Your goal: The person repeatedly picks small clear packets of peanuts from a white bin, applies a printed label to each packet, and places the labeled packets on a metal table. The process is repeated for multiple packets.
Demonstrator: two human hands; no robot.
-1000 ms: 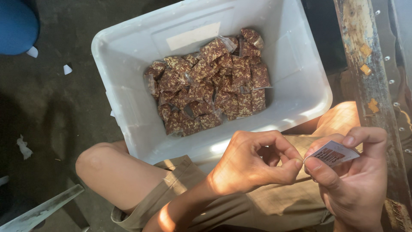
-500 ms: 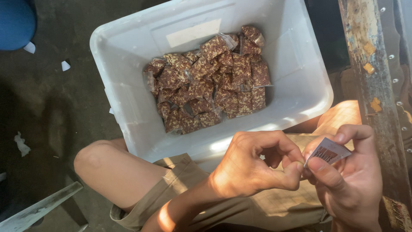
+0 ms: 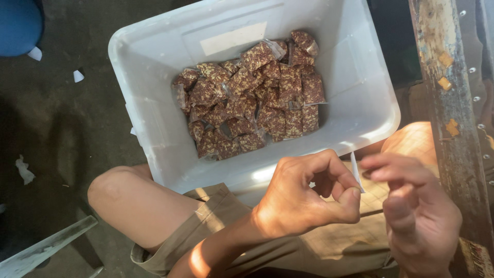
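Pinching a small white label point(image 3: 356, 172) edge-on between both hands, so it shows as just a thin sliver here. Left hand point(image 3: 303, 201) is curled nearly into a fist, thumb and forefinger closed on the label's lower end; right hand point(image 3: 417, 206) sits at 3 o'clock from it with the fingertips point(image 3: 378, 163) pressed on the upper part, other fingers loosely bent. All of this is over the lap, at about 5 o'clock from the white tub point(image 3: 154, 134), which holds a heap of little clear packets point(image 3: 252, 103) of reddish-brown stuff. Bits of torn paper point(image 3: 23, 170) lie on the dark floor at 9 o'clock. Risk, I'd say: that label is thin and looks sticky, so it could fold onto itself or cling to a finger if the grips pull unevenly, or slip down and land in the lap.
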